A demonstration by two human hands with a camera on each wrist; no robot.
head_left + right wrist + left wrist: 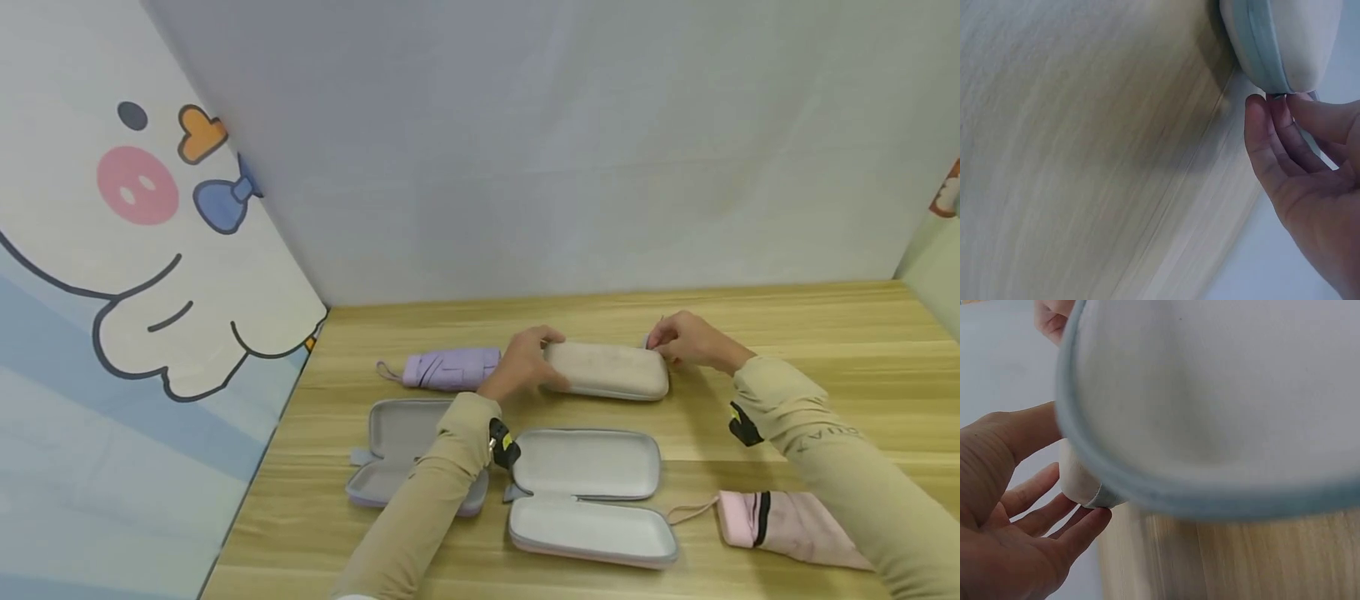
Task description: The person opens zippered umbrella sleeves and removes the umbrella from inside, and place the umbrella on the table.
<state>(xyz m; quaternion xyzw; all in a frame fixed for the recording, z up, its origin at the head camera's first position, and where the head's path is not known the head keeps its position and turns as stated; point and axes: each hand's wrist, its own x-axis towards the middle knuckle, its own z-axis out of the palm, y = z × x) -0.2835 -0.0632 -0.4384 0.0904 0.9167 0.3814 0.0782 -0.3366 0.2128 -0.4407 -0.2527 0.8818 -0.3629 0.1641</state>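
Observation:
A closed beige zip case (606,369) lies toward the back of the table. My left hand (523,360) grips its left end, thumb on one side and fingers on the other. At the right end, my right hand (692,340) pinches the zip pull between thumb and fingertips. The right wrist view shows those fingertips right at the end of the case (1304,44), by its blue-grey zip band (1264,37); the pull is mostly hidden by them. In the left wrist view, a blurred pale case lining (1222,394) covers much of the beige case (1077,478).
A folded purple umbrella (453,369) lies left of my left hand. Nearer stand two open cases: a purple one (405,429) partly behind my left sleeve, and a pink one (588,467) with white lining. A folded pink umbrella (798,521) lies front right, partly under my right sleeve.

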